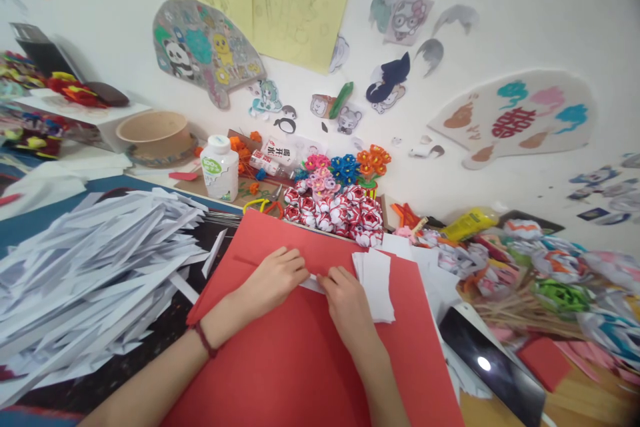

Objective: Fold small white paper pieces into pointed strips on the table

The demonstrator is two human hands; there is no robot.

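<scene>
Both hands are over a large red sheet of paper [300,360]. Between them lies a narrow white paper strip [313,283]. My left hand [280,273] has its fingers closed on the strip's left end, and a thin dark line, perhaps a stick or wire, shows to its left. Closed on the right end is my right hand [345,297]; its fingertips hide part of the strip. Just right of that hand rests a small stack of white paper pieces [375,283] on the red sheet.
A big heap of white paper strips [100,273] covers the left side. Behind the red sheet stand a white bottle [220,167] and red-and-white paper flowers [345,210]. To the right are a black phone [493,363] and wrapped paper flowers [563,293]. A tape roll [153,130] sits back left.
</scene>
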